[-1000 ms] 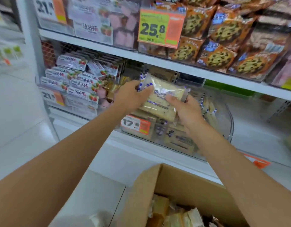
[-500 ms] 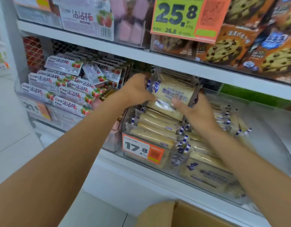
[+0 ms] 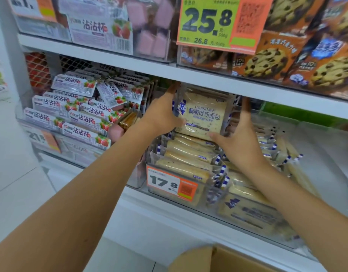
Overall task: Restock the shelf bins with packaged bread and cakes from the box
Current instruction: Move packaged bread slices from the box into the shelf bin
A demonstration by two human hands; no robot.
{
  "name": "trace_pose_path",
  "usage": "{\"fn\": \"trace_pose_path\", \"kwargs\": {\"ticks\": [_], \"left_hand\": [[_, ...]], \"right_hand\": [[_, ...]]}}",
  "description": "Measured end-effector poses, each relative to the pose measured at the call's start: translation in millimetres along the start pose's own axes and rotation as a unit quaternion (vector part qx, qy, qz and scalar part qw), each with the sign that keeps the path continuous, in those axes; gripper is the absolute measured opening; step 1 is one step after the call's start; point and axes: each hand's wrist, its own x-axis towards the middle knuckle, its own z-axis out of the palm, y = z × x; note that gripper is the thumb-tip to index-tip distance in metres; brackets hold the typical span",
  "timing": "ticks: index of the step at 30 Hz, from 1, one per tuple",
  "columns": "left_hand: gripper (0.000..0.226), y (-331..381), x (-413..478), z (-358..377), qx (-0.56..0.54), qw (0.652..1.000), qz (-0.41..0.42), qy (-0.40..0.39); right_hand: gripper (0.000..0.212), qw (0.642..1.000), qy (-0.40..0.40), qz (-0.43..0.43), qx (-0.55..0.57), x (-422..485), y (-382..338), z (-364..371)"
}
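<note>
Fingers (image 3: 174, 89) of left hand (image 3: 161, 114) and right hand (image 3: 241, 142) clasp the bread packet (image 3: 203, 114), now raised into the bin (image 3: 212, 193), nearly shelved.

The fingers of the left grip (image 3: 161, 112) are hidden behind the clear packet of pale sliced bread (image 3: 203, 114). The fingertips of the right grip (image 3: 241, 142) are lost in shadow under the white shelf board (image 3: 208, 80). The brown cardboard box (image 3: 218, 260) is cut off by the bottom edge, its contents out of view. The top edge crops the orange-and-green price card (image 3: 222, 22). Small print on the orange price tag (image 3: 171, 183) is unreadable.
</note>
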Motion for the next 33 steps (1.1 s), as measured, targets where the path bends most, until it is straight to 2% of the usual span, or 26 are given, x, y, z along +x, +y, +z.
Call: {"fn": "trace_pose_path", "kwargs": {"ticks": [3, 7, 10, 14, 18, 20, 23, 26, 29, 33], "left_hand": [[0.070, 2.7, -0.4, -0.7, 0.039, 0.999, -0.008, -0.025], [0.055, 5.4, -1.2, -0.7, 0.076, 0.996, -0.011, -0.038], [0.054, 6.2, -1.0, -0.9, 0.092, 0.996, -0.018, -0.004], [0.062, 12.1, -11.8, -2.1, 0.193, 0.979, -0.029, 0.051], [0.045, 22.8, -42.0, -2.1, 0.247, 0.962, -0.010, 0.115], [0.037, 33.0, -64.0, -1.1, 0.233, 0.964, -0.016, 0.123], [0.021, 55.7, -104.4, 10.8, 0.129, 0.988, -0.044, 0.077], [0.017, 82.1, -150.6, 31.6, 0.055, 0.995, -0.078, 0.018], [0.018, 95.7, -199.3, 61.9, 0.051, 0.990, -0.107, -0.079], [0.018, 92.2, -267.3, 115.4, 0.054, 0.960, -0.154, -0.228]], "right_hand": [[0.104, 1.000, -0.002, -0.016, 0.001, -1.6, 2.4, 0.4], [0.084, 1.000, -0.016, 0.005, 0.003, -1.0, -1.7, -2.4], [0.081, 0.999, -0.020, 0.026, 0.013, -3.1, -4.8, -4.3], [0.074, 0.999, -0.019, 0.044, 0.002, -6.2, -8.1, -3.4], [0.074, 0.997, -0.025, 0.069, -0.040, -18.1, -12.3, -10.8], [0.056, 0.994, -0.033, 0.059, -0.086, -31.5, -14.5, -20.7], [0.024, 0.993, -0.006, -0.007, -0.116, -64.1, -15.7, -40.8], [0.019, 0.993, -0.010, -0.034, -0.111, -107.0, -10.9, -63.1], [0.022, 0.993, -0.065, -0.021, -0.097, -160.6, 11.5, -80.5], [0.019, 0.963, -0.205, 0.077, -0.158, -248.6, 75.2, -106.4]]}}
